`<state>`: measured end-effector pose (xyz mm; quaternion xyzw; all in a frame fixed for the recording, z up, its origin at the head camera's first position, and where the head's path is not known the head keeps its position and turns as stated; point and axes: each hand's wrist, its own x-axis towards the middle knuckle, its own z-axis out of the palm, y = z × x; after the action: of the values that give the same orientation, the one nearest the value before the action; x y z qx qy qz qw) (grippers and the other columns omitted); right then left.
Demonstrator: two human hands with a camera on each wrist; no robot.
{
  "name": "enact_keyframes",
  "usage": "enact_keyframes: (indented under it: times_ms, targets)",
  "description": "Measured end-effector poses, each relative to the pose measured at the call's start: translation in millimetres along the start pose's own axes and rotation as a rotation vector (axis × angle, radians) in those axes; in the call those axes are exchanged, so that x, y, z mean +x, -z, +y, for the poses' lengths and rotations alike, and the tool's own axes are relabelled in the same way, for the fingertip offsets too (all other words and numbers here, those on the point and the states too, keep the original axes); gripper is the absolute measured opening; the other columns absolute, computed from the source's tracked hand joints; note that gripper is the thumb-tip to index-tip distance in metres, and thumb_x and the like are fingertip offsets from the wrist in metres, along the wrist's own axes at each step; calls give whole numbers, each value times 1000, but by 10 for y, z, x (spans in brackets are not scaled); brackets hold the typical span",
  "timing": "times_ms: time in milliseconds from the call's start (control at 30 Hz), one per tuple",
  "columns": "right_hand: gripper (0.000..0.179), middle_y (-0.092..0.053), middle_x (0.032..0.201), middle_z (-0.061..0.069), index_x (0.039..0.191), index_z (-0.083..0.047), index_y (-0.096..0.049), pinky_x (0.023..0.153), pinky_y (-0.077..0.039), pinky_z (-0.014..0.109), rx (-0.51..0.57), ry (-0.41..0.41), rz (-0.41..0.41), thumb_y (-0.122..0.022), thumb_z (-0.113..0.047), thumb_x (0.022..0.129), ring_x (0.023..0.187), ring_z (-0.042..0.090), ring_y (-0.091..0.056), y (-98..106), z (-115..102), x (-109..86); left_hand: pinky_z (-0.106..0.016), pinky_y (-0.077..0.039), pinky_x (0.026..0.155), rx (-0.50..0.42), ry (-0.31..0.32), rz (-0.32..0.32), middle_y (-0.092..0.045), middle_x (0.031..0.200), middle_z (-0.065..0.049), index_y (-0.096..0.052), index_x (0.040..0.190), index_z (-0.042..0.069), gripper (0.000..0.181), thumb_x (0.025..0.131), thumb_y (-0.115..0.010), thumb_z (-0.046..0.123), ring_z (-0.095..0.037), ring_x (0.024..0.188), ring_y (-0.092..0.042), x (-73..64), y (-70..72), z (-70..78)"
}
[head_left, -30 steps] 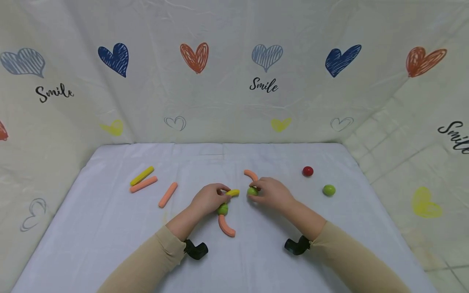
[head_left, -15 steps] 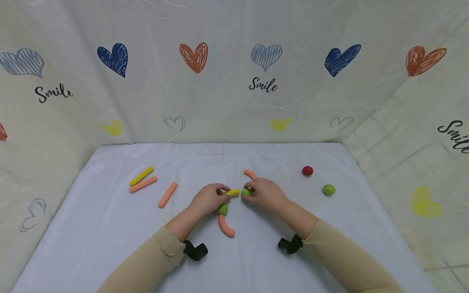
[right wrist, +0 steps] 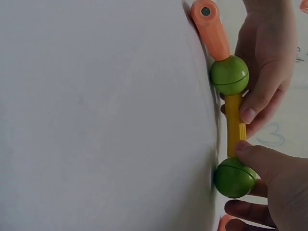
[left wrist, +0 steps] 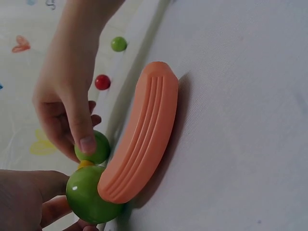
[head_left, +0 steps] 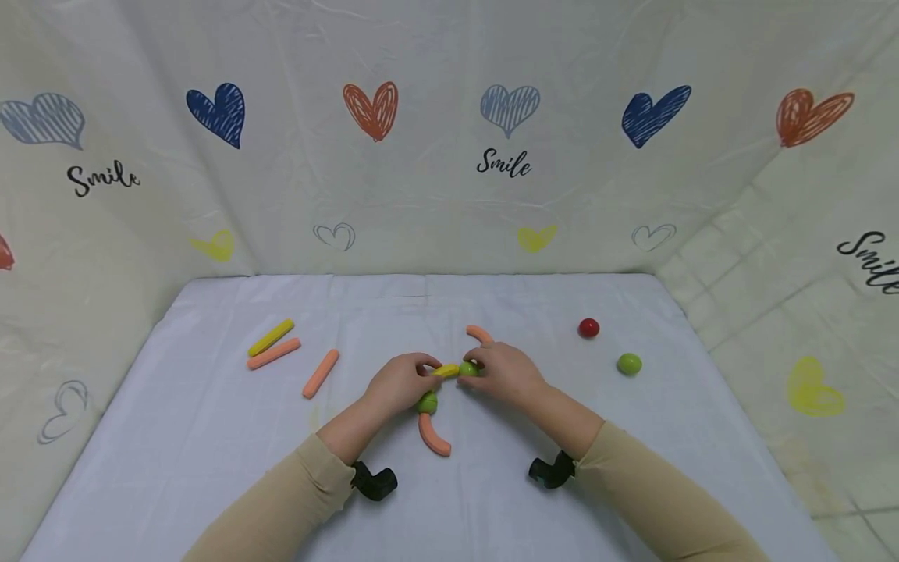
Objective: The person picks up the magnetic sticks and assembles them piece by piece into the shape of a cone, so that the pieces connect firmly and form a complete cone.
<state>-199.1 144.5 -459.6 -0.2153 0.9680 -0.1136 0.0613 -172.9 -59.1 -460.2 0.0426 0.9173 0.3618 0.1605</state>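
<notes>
My left hand (head_left: 400, 382) pinches a curved yellow toy rod (head_left: 448, 370) between thumb and fingers. One end of that rod meets a green ball (head_left: 427, 403), from which a curved orange rod (head_left: 432, 435) points toward me. At the yellow rod's other end, my right hand (head_left: 509, 375) grips a second green ball (head_left: 468, 368). In the right wrist view this second ball (right wrist: 235, 179) touches the yellow rod (right wrist: 235, 120). The orange rod's free end (right wrist: 206, 12) shows a dark round inset there. Just beyond my right hand lies another curved orange rod (head_left: 480, 333), partly hidden.
Left on the white-covered table (head_left: 175, 437) lie a straight yellow rod (head_left: 271, 337) and two straight orange rods, one beside it (head_left: 274, 353) and one nearer the middle (head_left: 321, 374). A red ball (head_left: 588, 328) and a green ball (head_left: 629, 364) sit at the right.
My right hand has moved left with its green ball, closing the gap to the yellow rod's end until they touch. The left hand stays where it was, holding the yellow rod.
</notes>
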Motion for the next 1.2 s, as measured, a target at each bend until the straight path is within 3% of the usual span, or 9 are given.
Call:
enact_keyframes:
  times_ms: [167, 467, 800, 1200]
  targets:
    - [46, -71, 105, -3, 117, -18, -73, 85, -53, 38, 22, -8, 8, -81, -45, 81, 92, 17, -61, 28, 22, -53, -31, -44, 66, 19, -3, -17, -62, 92, 3, -71, 119, 21, 29, 93, -69, 34, -15, 74, -56, 28, 2, -23]
    - [43, -70, 108, -5, 122, -19, -71, 87, -52, 38, 125, 38, 15, -81, -34, 83, 98, 16, -62, 32, 122, -150, -34, -47, 73, 33, -41, -68, -66, 101, 1, -71, 119, 23, 29, 93, -69, 34, -14, 82, -57, 80, 81, -49]
    - [42, -70, 103, -7, 124, -20, -71, 64, -44, 29, 162, 71, 12, -81, -29, 84, 73, 11, -50, -6, 146, -153, -33, -48, 75, 18, -63, -151, -66, 105, -2, -69, 124, 23, 30, 95, -66, 26, -16, 84, -58, 118, 151, -21]
    - [38, -70, 99, -8, 120, -20, -73, 73, -49, 31, 150, 71, 33, -80, -30, 85, 80, 11, -56, -26, 147, -135, -33, -49, 75, -32, -62, -160, -67, 105, -2, -69, 124, 23, 31, 94, -68, 25, -15, 85, -59, 126, 107, -51]
